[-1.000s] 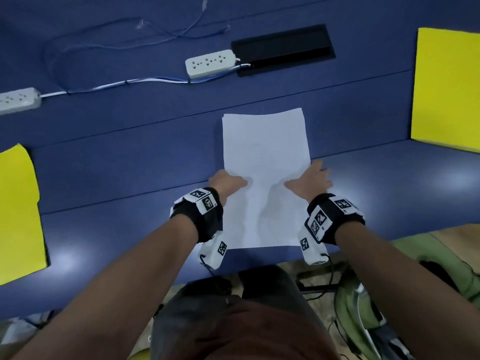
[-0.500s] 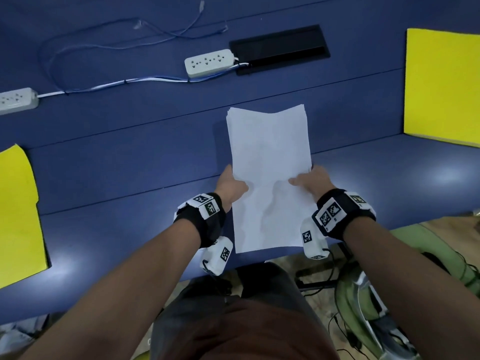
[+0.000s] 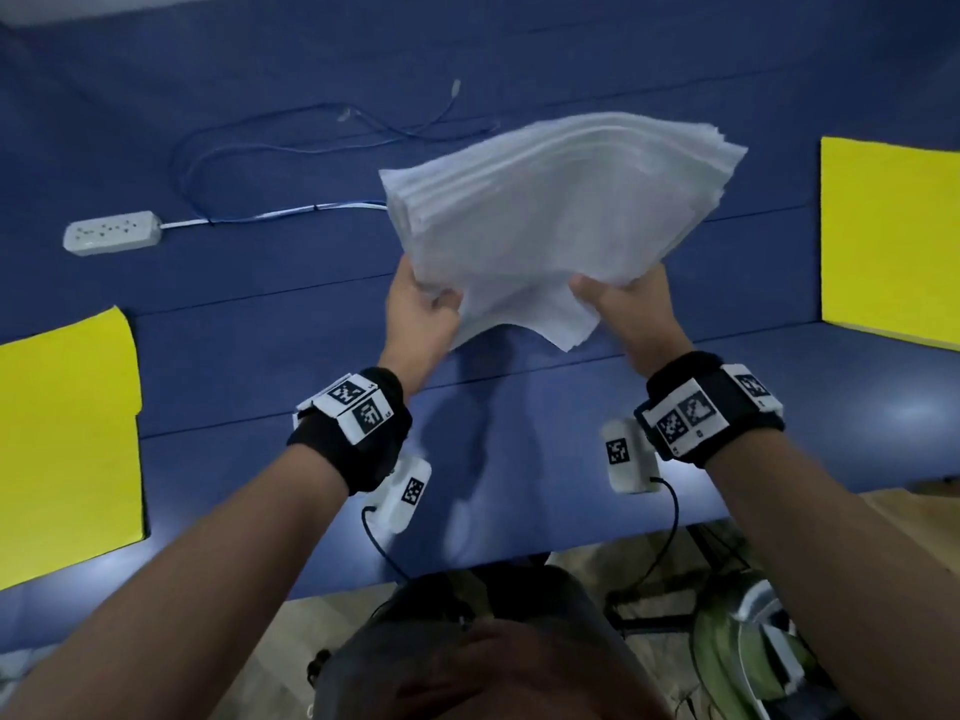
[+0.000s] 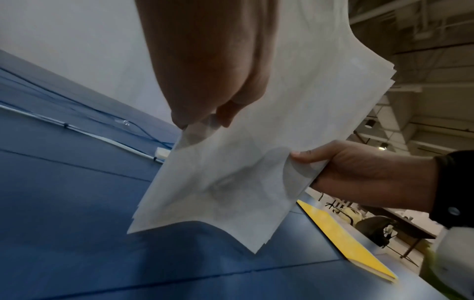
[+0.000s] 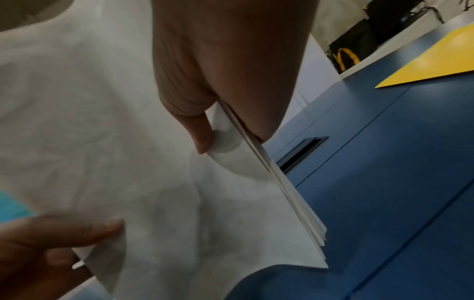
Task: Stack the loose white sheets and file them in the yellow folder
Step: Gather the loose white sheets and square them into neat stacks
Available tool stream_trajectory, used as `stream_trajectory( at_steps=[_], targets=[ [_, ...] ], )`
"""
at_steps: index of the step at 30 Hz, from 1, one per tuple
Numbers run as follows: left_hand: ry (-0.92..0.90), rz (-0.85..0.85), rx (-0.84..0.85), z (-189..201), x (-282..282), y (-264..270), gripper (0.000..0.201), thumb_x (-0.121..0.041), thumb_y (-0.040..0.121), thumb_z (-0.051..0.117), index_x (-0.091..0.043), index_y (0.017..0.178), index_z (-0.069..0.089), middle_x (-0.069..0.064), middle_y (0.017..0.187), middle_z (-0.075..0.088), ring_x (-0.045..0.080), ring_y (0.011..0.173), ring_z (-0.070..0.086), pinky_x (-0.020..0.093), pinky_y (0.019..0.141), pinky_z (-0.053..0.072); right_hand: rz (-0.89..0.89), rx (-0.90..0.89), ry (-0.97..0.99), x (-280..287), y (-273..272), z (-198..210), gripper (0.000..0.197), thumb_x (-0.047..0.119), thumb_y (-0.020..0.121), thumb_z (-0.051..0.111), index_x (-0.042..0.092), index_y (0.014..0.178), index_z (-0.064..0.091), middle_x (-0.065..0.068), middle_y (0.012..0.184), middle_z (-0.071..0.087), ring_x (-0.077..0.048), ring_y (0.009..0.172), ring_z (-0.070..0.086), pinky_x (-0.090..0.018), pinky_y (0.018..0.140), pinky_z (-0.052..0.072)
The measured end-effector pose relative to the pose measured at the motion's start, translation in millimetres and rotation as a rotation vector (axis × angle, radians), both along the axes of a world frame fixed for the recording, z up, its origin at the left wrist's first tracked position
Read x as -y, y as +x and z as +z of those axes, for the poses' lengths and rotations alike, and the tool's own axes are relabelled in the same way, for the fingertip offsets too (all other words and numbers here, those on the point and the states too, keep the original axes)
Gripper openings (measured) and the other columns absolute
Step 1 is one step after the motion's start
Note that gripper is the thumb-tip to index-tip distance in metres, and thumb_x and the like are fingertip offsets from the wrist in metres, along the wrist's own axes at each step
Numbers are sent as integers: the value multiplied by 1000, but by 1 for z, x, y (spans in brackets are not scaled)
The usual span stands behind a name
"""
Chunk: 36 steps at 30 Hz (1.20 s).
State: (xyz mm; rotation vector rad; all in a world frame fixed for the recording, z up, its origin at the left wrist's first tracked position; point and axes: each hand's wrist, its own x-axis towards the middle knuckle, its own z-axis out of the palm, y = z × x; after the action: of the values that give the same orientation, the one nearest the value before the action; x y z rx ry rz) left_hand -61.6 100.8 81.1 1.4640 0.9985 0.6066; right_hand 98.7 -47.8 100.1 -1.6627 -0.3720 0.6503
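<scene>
A stack of white sheets (image 3: 550, 220) hangs in the air above the blue table (image 3: 260, 356), fanned at its far edge and sagging between my hands. My left hand (image 3: 423, 309) pinches its left side; my right hand (image 3: 623, 298) pinches the right side. The left wrist view shows the sheets (image 4: 243, 182) from below with my left thumb and fingers (image 4: 220, 113) on them. In the right wrist view my right hand (image 5: 212, 125) clamps the stack's edge (image 5: 282, 182). One yellow folder (image 3: 888, 236) lies flat at the right, another (image 3: 62, 439) at the left.
A white power strip (image 3: 109, 232) with blue and white cables (image 3: 270, 215) lies at the back left. A dark cable slot (image 5: 302, 150) is set into the table behind the sheets. A green bag (image 3: 743, 662) sits on the floor at my right.
Both hands have lifted the stack off the table and raised it, tilting its far edge up. The sheets have fanned out and the view has shifted upward.
</scene>
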Motion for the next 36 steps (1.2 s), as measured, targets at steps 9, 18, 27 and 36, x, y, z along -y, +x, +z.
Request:
stream_trajectory(
  at_steps=[9,18,27,36],
  targets=[
    [-53,-21,-100,-23,1,-28,33,-18,93,63,-15,126,61,-5,118,69,12,109,65,40,100,52,21,57,-90,-9,-24,-26,31,8,89,66,5,120,62,-4,110,69,-18,103,67,-34,87,55],
    [-112,-82,-132,-25,4,-28,38,-20,89,67,-18,127,60,-5,120,68,16,111,64,42,100,51,1,33,-122,-4,-26,-40,32,10,88,65,8,120,63,-5,112,69,-19,105,65,-41,91,55],
    [-64,-59,-53,-17,13,-16,32,-17,89,68,-14,120,63,-3,114,71,14,106,66,38,96,54,-54,78,-26,9,-19,-29,31,8,86,62,8,117,63,-8,112,69,-20,106,66,-43,92,56],
    [-51,-46,-81,-19,18,-6,28,-21,92,65,-14,119,65,-6,111,72,12,104,67,40,96,54,-91,81,-67,15,-13,-32,30,11,91,61,8,120,62,-4,112,70,-15,105,67,-34,92,56]
  ],
)
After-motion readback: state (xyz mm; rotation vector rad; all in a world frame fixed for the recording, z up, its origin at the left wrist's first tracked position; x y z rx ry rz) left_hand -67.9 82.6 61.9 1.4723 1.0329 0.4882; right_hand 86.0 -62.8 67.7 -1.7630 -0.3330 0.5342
